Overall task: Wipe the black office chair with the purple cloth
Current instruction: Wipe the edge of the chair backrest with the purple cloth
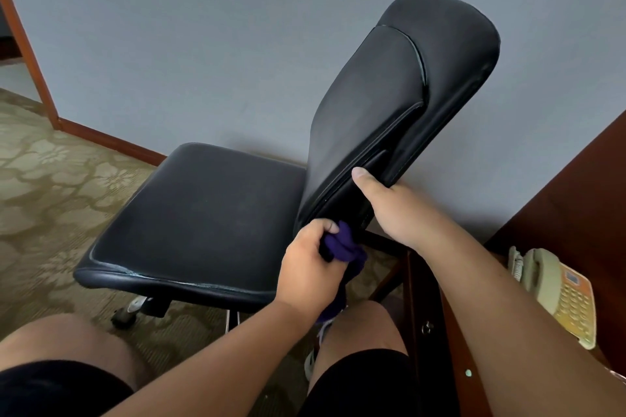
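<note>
Both hands were on the black padded leatherette office chair, which stood on the patterned beige carpet close to the grey wall, just off the corner of a dark brown wooden desk. The right hand clasped the lower side edge of the tall backrest, thumb laid on its front face and fingers hidden behind it. This grip apparently steadied the wheeled chair so that the back would not turn away under pressure. The left hand clenched the bunched dark purple cloth. A wad of it pushed out past the thumb and pressed against the bottom corner of the backrest, where that met the rear edge of the seat. The loose tail hung below the hand toward the knee. Bunching likely gave a firm pad for working into that crease. The broad seat showed a dull, faintly dusty sheen, so it probably had yet to be wiped. A cream push-button telephone sat by the desk's near edge, well apart from the work.
</note>
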